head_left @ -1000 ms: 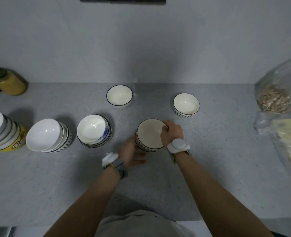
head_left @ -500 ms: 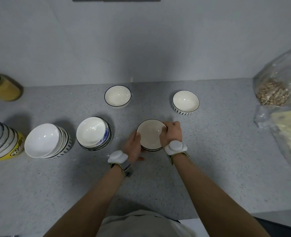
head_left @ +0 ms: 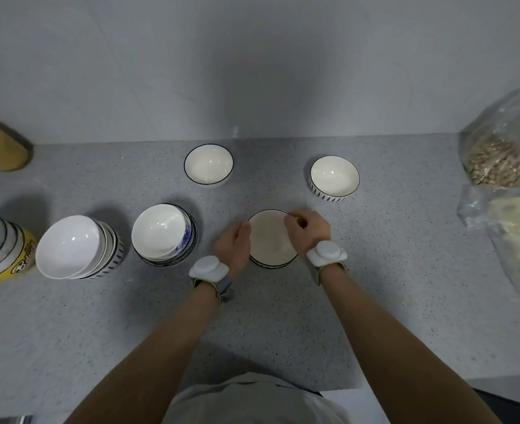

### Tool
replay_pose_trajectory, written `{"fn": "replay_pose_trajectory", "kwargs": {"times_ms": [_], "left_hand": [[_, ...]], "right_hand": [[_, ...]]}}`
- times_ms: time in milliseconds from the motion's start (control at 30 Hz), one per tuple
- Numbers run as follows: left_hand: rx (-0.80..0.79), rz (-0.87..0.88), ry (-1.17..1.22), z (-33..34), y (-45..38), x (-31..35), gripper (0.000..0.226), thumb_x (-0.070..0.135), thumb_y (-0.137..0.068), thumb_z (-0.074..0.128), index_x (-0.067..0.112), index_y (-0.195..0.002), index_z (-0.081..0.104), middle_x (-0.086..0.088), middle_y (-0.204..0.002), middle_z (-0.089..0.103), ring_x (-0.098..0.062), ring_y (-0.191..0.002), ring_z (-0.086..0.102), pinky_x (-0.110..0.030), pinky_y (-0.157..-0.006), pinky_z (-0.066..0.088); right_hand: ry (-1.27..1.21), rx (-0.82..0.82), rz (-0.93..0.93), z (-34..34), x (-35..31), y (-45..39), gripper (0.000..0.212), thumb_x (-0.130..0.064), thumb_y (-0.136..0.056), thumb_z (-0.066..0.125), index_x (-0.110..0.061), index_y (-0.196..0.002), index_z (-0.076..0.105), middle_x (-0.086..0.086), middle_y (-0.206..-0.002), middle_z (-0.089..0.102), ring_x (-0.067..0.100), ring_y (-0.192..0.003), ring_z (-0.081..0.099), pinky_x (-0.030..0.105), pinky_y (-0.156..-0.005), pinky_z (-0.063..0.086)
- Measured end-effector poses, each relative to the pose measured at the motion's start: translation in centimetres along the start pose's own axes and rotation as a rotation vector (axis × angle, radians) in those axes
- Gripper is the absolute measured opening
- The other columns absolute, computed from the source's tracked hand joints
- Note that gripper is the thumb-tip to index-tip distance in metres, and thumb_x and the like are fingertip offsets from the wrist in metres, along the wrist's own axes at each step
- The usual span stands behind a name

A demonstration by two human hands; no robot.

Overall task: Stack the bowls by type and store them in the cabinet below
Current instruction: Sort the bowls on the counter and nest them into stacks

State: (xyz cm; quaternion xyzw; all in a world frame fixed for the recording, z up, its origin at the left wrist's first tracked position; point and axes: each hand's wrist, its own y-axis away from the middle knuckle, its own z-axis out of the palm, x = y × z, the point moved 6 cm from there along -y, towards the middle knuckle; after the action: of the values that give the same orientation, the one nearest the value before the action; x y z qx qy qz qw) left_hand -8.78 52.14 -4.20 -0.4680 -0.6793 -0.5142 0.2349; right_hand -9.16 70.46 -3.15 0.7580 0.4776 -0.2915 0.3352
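The bowls sit spread across your grey speckled worktop point(head_left: 375, 286), and in the head view, the only one, the one you are handling is a cream bowl with a dark rim point(head_left: 269, 240) at the middle of the surface, resting on the worktop between your two hands. Your left hand point(head_left: 232, 247) lies flat against its left side, fingers together and extended along the wall of the bowl. Your right hand point(head_left: 307, 228) curls over the far right part of the rim, fingers bent down onto the edge, so both hands clasp this bowl from opposite sides. Each wrist carries a white puck-like device on a strap. Just left of your left hand stands a stack with a blue-patterned bowl point(head_left: 164, 234) on top, tilted slightly. Further left leans a stack of white bowls with dark dashes point(head_left: 75, 246), and at the left edge a third stack with a yellow bowl point(head_left: 5, 249) at the bottom is partly cut off. Behind your hands, near the wall, sit two single bowls well apart: a plain dark-rimmed bowl point(head_left: 208, 165) and a bowl with dark leaf marks point(head_left: 334, 178). A jar of yellowish contents point(head_left: 1, 149) stands far left, and clear plastic bags point(head_left: 503, 166) lie at the right.
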Motion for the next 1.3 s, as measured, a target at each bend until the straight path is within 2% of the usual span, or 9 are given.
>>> {"fn": "replay_pose_trajectory", "kwargs": {"times_ms": [100, 200, 300, 500, 600, 700, 867, 1133, 1300], "left_hand": [[0.049, 0.017, -0.039, -0.8, -1.6, 1.5, 0.027, 0.028, -0.100, 0.040, 0.017, -0.110, 0.063, -0.002, -0.105, 0.063, -0.020, -0.100, 0.053, -0.023, -0.083, 0.034], [0.103, 0.054, -0.093, -1.8, -4.3, 3.1, 0.036, 0.023, -0.098, 0.045, 0.011, -0.131, 0.054, -0.013, -0.125, 0.060, -0.030, -0.113, 0.057, -0.026, -0.089, 0.042], [0.137, 0.070, -0.121, -3.0, -6.7, 4.3, 0.042, 0.018, -0.095, 0.047, 0.009, -0.135, 0.047, -0.020, -0.123, 0.060, -0.036, -0.110, 0.059, -0.038, -0.094, 0.049], [0.118, -0.012, -0.198, -4.5, -11.1, 5.0, 0.071, 0.033, -0.079, 0.045, 0.010, -0.145, 0.033, -0.021, -0.129, 0.055, -0.037, -0.118, 0.053, -0.038, -0.098, 0.041], [0.126, -0.053, -0.279, -4.4, -12.7, 4.1, 0.040, 0.027, -0.097, 0.046, 0.010, -0.133, 0.050, -0.016, -0.124, 0.059, -0.035, -0.115, 0.055, -0.035, -0.091, 0.043], [0.159, -0.046, -0.189, -4.2, -13.1, 3.6, 0.029, 0.035, -0.098, 0.042, 0.014, -0.097, 0.062, -0.007, -0.087, 0.061, -0.032, -0.091, 0.060, -0.032, -0.073, 0.044], [0.231, -0.122, 0.002, -4.4, -12.9, 2.9, 0.052, 0.062, -0.084, 0.038, 0.017, -0.066, 0.057, -0.008, -0.072, 0.064, -0.030, -0.075, 0.063, -0.037, -0.078, 0.054], [0.175, -0.162, 0.097, -4.9, -15.1, -2.3, 0.028, 0.043, -0.054, 0.054, 0.016, -0.059, 0.057, -0.028, -0.080, 0.069, -0.042, -0.068, 0.069, -0.063, -0.065, 0.055], [0.192, -0.105, 0.288, -5.4, -7.6, 4.4, 0.019, 0.005, -0.088, 0.049, 0.008, -0.106, 0.044, -0.022, -0.076, 0.060, -0.029, -0.050, 0.056, -0.040, -0.050, 0.056]], "right_hand": [[-0.218, 0.084, 0.184, -0.7, 1.5, -1.0, 0.028, -0.049, -0.083, 0.053, -0.023, -0.078, 0.063, -0.003, -0.073, 0.064, 0.019, -0.070, 0.060, 0.026, -0.058, 0.047], [-0.467, 0.173, 0.390, -1.3, 2.7, -2.6, 0.034, -0.049, -0.083, 0.052, -0.018, -0.088, 0.066, 0.007, -0.071, 0.068, 0.026, -0.065, 0.065, 0.039, -0.066, 0.056], [-0.659, 0.206, 0.541, -1.7, 3.9, -4.8, 0.031, -0.033, -0.095, 0.049, -0.005, -0.105, 0.060, 0.013, -0.068, 0.063, 0.025, -0.053, 0.060, 0.029, -0.049, 0.051], [-0.707, 0.193, 0.704, -1.3, 6.0, -7.5, 0.042, -0.044, -0.091, 0.048, -0.005, -0.104, 0.055, 0.018, -0.076, 0.067, 0.035, -0.063, 0.067, 0.044, -0.060, 0.058], [-0.724, 0.232, 0.698, -1.6, 6.5, -8.1, 0.047, -0.039, -0.091, 0.048, -0.001, -0.119, 0.049, 0.027, -0.101, 0.067, 0.037, -0.064, 0.067, 0.044, -0.052, 0.058], [-0.788, 0.340, 0.645, -2.7, 5.5, -8.0, 0.037, -0.017, -0.096, 0.046, 0.002, -0.128, 0.038, 0.022, -0.091, 0.063, 0.031, -0.054, 0.059, 0.033, -0.038, 0.053], [-0.817, 0.344, 0.642, -2.6, 5.9, -7.4, 0.040, -0.007, -0.095, 0.041, -0.002, -0.134, 0.040, 0.021, -0.102, 0.060, 0.029, -0.057, 0.061, 0.037, -0.050, 0.058], [-0.718, 0.347, 0.560, -3.1, 4.5, -3.8, 0.022, -0.008, -0.092, 0.038, -0.009, -0.107, 0.054, 0.013, -0.074, 0.060, 0.020, -0.044, 0.054, 0.019, -0.035, 0.043], [-0.618, 0.317, 0.408, -4.5, 2.7, -2.5, 0.017, -0.014, -0.094, 0.036, -0.013, -0.099, 0.052, 0.011, -0.068, 0.059, 0.009, -0.035, 0.051, 0.019, -0.038, 0.036]]}}
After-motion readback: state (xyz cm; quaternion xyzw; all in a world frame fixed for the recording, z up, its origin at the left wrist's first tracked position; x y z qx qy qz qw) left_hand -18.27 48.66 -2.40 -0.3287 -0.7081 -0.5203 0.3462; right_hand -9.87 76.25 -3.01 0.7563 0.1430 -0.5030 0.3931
